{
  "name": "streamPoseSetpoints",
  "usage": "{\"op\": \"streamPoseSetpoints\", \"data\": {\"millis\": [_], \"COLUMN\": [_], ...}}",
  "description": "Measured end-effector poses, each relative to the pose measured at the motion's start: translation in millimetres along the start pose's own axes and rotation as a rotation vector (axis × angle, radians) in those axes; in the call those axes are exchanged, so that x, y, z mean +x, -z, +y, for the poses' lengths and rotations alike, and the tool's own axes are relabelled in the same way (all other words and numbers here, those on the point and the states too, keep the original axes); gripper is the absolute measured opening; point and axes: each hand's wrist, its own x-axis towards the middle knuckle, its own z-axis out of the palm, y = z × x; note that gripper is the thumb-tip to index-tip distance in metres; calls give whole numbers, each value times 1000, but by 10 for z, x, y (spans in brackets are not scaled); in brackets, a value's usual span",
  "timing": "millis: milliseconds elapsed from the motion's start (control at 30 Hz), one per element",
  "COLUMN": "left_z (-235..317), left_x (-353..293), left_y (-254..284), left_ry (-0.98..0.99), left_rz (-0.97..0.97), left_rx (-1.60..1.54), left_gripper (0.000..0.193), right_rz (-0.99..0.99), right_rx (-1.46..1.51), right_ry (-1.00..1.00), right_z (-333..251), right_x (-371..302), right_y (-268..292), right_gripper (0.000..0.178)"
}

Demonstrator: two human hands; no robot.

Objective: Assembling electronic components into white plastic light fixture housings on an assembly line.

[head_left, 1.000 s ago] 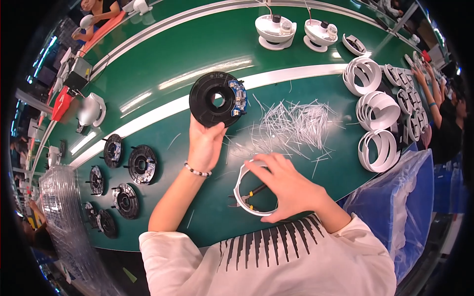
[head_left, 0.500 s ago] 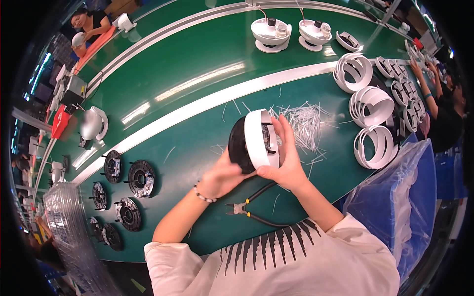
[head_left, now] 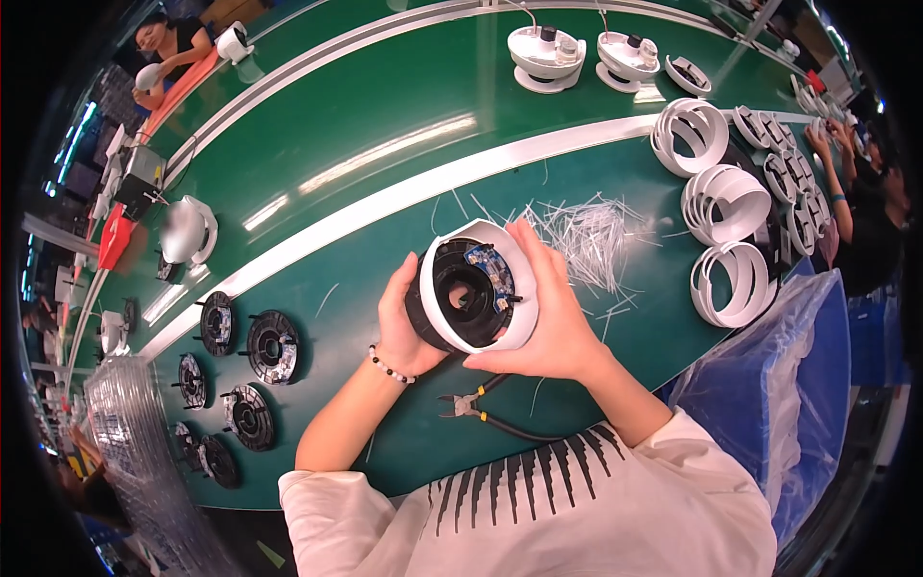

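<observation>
Fingers curled — my left hand (head_left: 411,337) cups the black disc (head_left: 452,258), right hand (head_left: 553,322) grips the white ring (head_left: 521,325) around it, above the green bench (head_left: 346,327) — if I press unevenly, the circuit board (head_left: 492,272) could scrape.

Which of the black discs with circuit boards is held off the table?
The black disc between the left hand and right hand, encircled by a white ring; the other black discs at the left rest on the green table without rings.

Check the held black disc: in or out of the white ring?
At least partly in: the white ring encircles the black disc and its blue circuit board. Cannot tell if fully seated.
</observation>
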Motion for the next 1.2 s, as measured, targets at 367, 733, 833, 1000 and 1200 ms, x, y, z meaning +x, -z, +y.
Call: {"op": "streamPoseSetpoints", "data": {"millis": [367, 733, 833, 1000, 1200], "left_z": [-136, -28, -62, -99, -4], "left_x": [0, -19, 10, -8, 312], "left_y": [-4, 167, 125, 25, -90], "left_ry": [-161, -24, -108, -84, -231], "left_rz": [64, -202, -131, -83, 2], "left_rx": [108, 90, 105, 9, -94], "left_gripper": [70, 77, 60, 54, 39], "right_rz": [77, -183, -85, 49, 238], "right_rx": [-241, -293, -268, -267, -238], "right_ry": [172, 233, 154, 104, 170], "right_z": [-45, -117, -80, -99, 84], "right_x": [11, 180, 142, 50, 16], "right_y": [-167, 14, -38, -208, -193], "right_gripper": [115, 115, 122, 119, 95]}}
